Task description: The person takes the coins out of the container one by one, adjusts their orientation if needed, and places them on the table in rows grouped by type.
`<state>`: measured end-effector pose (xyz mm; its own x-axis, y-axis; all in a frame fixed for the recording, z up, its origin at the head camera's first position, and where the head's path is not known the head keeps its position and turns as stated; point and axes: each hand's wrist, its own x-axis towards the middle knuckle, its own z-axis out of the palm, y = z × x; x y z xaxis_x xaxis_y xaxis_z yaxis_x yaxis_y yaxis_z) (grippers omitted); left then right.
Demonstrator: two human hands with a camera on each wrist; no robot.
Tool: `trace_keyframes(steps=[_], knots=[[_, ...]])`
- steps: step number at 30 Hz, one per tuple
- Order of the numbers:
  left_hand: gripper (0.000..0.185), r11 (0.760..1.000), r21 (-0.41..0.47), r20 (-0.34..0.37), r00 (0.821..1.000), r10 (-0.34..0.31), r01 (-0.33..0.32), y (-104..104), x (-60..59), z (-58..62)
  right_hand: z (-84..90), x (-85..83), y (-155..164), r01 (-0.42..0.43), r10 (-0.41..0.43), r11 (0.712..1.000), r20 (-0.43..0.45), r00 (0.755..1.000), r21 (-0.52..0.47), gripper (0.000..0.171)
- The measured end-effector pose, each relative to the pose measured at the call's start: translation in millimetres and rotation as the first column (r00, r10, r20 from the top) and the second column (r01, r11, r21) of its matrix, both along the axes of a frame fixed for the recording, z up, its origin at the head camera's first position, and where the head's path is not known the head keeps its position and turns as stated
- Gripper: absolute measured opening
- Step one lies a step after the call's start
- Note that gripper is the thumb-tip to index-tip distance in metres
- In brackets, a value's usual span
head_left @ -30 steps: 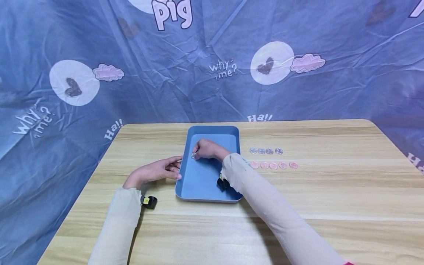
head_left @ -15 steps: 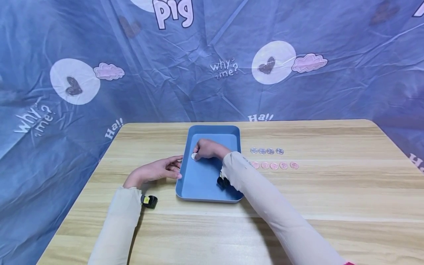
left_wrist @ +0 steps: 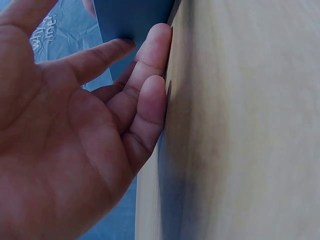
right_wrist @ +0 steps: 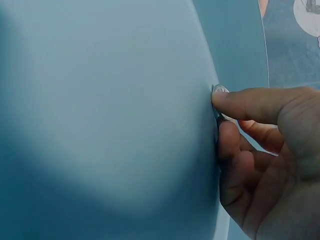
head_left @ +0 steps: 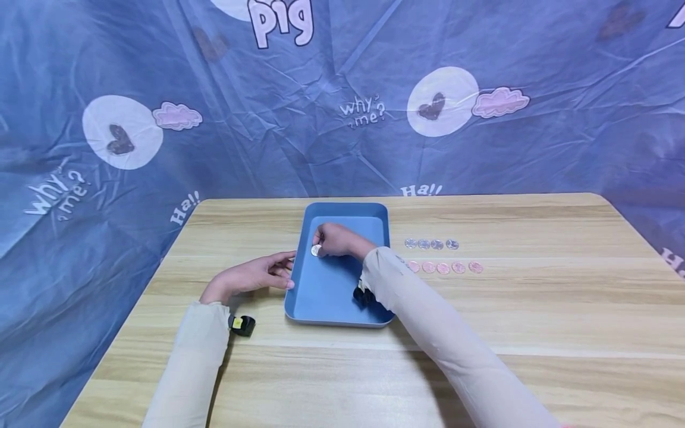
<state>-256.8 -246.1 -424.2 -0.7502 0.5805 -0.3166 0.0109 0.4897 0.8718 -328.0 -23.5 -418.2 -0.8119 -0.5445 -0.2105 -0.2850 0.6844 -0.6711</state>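
Observation:
A shallow blue tray [head_left: 342,297] lies on the wooden table. Over its left part, my right hand [head_left: 338,240] pinches a silver coin [head_left: 316,251] between thumb and finger. The right wrist view shows the same coin [right_wrist: 220,89] partly covered by the thumb, low beside the tray wall [right_wrist: 240,45]. My left hand [head_left: 248,276] rests at the tray's left side, its thumb and a fingertip touching the wall. In the left wrist view its fingers [left_wrist: 145,115] are relaxed, the lower ones lying on the table, and nothing is held.
Right of the tray, several silver coins [head_left: 437,244] form a row. Nearer to me runs a row of several pinkish coins [head_left: 443,268], its left end partly hidden by my right sleeve [head_left: 428,321]. A patterned blue cloth [head_left: 257,119] hangs behind the table [head_left: 562,297].
The coin has been lifted slightly and turned, so more of its face shows. My right hand has shifted a little to the right with it. The left hand stays put.

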Motion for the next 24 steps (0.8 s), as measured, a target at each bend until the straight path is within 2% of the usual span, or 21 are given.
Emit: trace_keyframes(steps=[6,17,24], knots=[[0.084,1.000,0.005,0.007,1.000,-0.005,0.005,-0.1,-0.9,-0.7,1.0,0.3,2.2,0.008,-0.008,1.000,-0.001,1.000,-0.009,0.017],[0.085,1.000,-0.017,0.010,1.000,0.002,-0.002,-0.9,-1.6,-1.0,2.7,-1.5,6.0,0.044,-0.035,0.996,0.105,0.994,-0.081,0.013],[0.086,1.000,-0.021,0.016,1.000,0.007,-0.007,0.1,-1.9,-0.9,12.2,-2.1,11.4,0.037,-0.025,0.995,0.134,0.991,-0.092,0.017]])
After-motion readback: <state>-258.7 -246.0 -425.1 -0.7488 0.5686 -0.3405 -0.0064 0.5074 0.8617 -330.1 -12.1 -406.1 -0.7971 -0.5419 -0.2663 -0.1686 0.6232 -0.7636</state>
